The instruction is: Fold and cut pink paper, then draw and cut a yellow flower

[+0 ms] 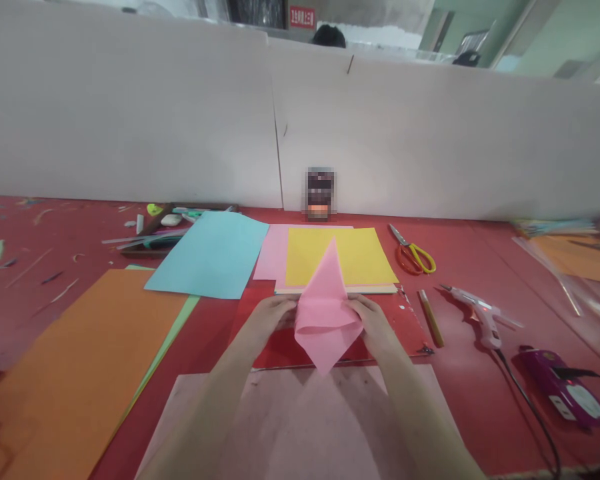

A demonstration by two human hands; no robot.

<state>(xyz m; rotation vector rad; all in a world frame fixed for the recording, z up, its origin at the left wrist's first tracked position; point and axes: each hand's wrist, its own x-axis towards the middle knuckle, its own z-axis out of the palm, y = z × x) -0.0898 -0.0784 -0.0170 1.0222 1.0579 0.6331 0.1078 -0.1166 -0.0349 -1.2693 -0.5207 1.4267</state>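
A folded piece of pink paper (pixel 325 313) is held up between my two hands, pointed at its top and bottom, with a pocket-like fold bulging across its middle. My left hand (pixel 276 315) grips its left edge, fingertips partly hidden behind the paper. On the other edge, my right hand (pixel 370 320) pinches the paper with its thumb in front. Beneath my hands lies a red board (pixel 405 327) with worn edges. Just beyond the folded paper rests a yellow sheet (pixel 360 253) on top of pink sheets (pixel 270 257).
Red-and-yellow scissors (pixel 415 257), a brown-handled pen-like tool (pixel 431 320), a glue gun (pixel 480 313) and a corded purple power unit (pixel 565 387) lie to the right. Leftward are a blue sheet (pixel 213 257), orange sheets (pixel 75 360) and a tool tray (pixel 155 243). A white partition (pixel 180 120) stands behind.
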